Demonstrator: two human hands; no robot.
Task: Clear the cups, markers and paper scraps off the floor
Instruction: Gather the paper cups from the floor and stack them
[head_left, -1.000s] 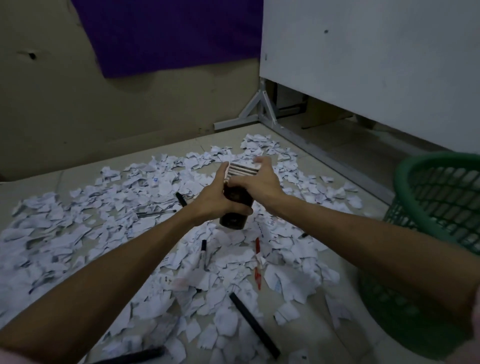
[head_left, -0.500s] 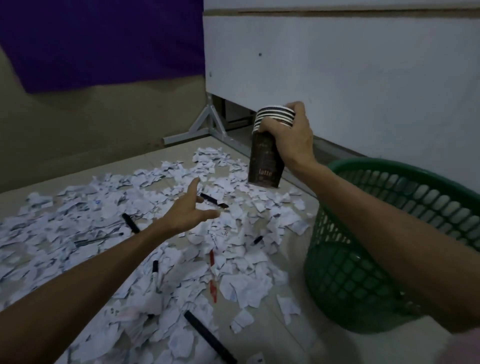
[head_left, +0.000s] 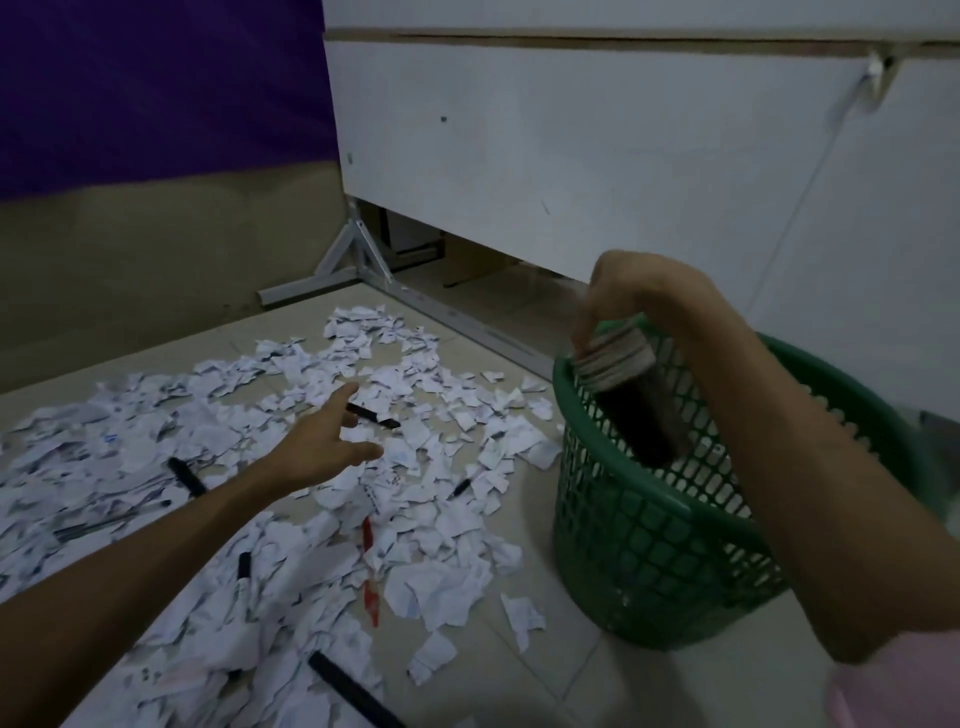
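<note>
My right hand (head_left: 639, 296) grips the rims of a stack of dark paper cups (head_left: 631, 395), which hangs tilted inside the mouth of a green mesh basket (head_left: 639, 545). My left hand (head_left: 324, 441) hovers open, fingers spread, over a wide litter of torn white paper scraps (head_left: 431, 525) on the tiled floor. Several black markers lie among the scraps, one (head_left: 373, 415) just past my left fingertips, another (head_left: 187, 475) to the left. A red marker (head_left: 370, 571) lies in the scraps below my left hand.
A long black marker (head_left: 353, 693) lies at the bottom edge of the view. A white board on a metal frame (head_left: 358, 260) stands behind the basket. A purple cloth (head_left: 156, 88) hangs on the far wall. Bare tile shows between scraps and basket.
My left hand let go of the cup stack and moved out over the scraps. My right hand carried the stack to the right and lowered it into the green basket.
</note>
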